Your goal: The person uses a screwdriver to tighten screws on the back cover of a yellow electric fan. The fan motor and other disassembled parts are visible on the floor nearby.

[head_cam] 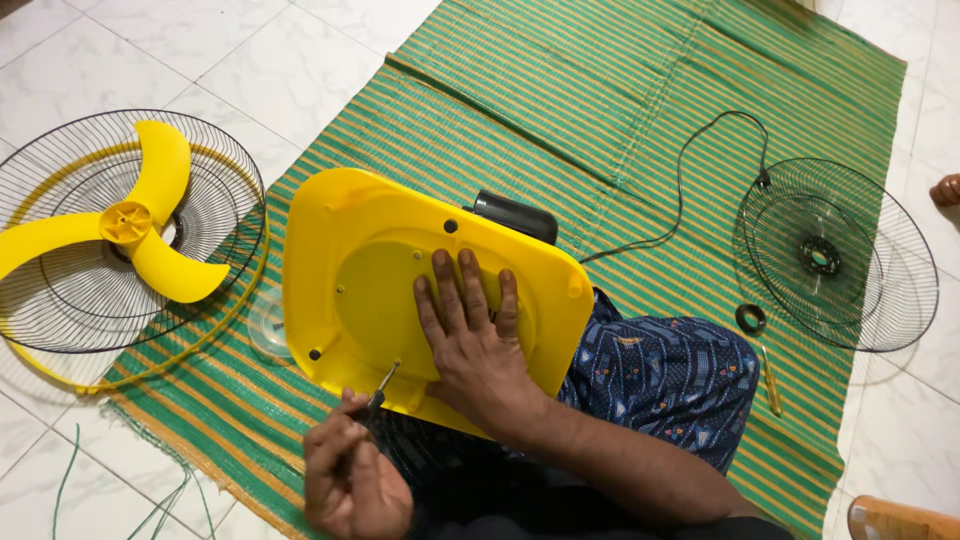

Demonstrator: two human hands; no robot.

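Yellow fan base (pixel 360 250) rests tipped up across my lap, its flat underside turned toward me so the screw holes face up where I can reach them. My right hand (pixel 478 340) lies spread flat on the round middle plate, fingers (pixel 470 290) stretched out and gripping nothing; pressing like that keeps the base from rocking on my knee. My left hand (pixel 345 470) is closed around the dark handle of a screwdriver (pixel 378 395), and its thin metal tip points at a screw near the lower edge of the round plate. Behind the base's top edge the black motor housing (pixel 515 215) peeks out, with its black cord (pixel 690 170) trailing away over the mat.

I sit on a green-and-gold striped mat (pixel 620 90) laid on a white tiled floor (pixel 250 50). To my left the yellow three-blade propeller (pixel 140 225) lies inside one black wire guard (pixel 60 290), half on the tiles, kept out of my way. To my right the other wire guard (pixel 850 260) lies flat, with a small black ring (pixel 750 318) and a yellow-handled tool (pixel 770 385) just beside it, near enough to reach. A clear round cap (pixel 266 322) sits on the mat, partly hidden by the base's left edge.
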